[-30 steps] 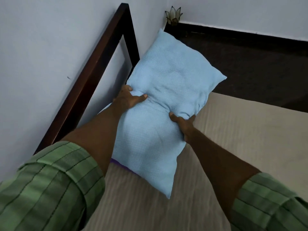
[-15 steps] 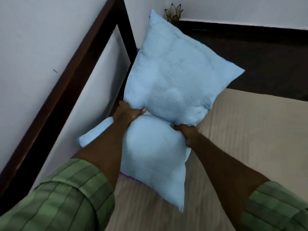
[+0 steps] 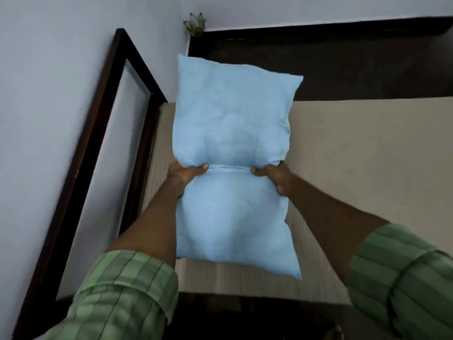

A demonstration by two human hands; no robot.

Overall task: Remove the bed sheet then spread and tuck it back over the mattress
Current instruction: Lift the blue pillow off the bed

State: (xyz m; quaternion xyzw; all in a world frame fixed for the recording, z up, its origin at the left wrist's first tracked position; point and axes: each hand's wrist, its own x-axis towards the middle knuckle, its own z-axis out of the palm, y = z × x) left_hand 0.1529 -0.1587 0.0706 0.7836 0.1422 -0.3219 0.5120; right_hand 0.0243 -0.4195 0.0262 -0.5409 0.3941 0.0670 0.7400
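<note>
lifted clear of the mattress (image 3: 355, 155) since a moment ago, the two light blue pillows (image 3: 232, 168) are now held together in the air above its head corner, no longer leaning toward the dark headboard frame (image 3: 103, 133). left hand (image 3: 186, 174) and right hand (image 3: 277, 175) each grip where the pillows meet, thumbs on top and fingers curled under the fabric. the beige bed sheet (image 3: 367, 192) lies flat over the mattress, below and to the right of the pillows, not yet pulled off. this looks like clearing the bed: once the pillows are set aside, the sheet is free to strip. a small lotus-shaped ornament (image 3: 195, 24) sits by the wall beyond the headboard frame.
</note>
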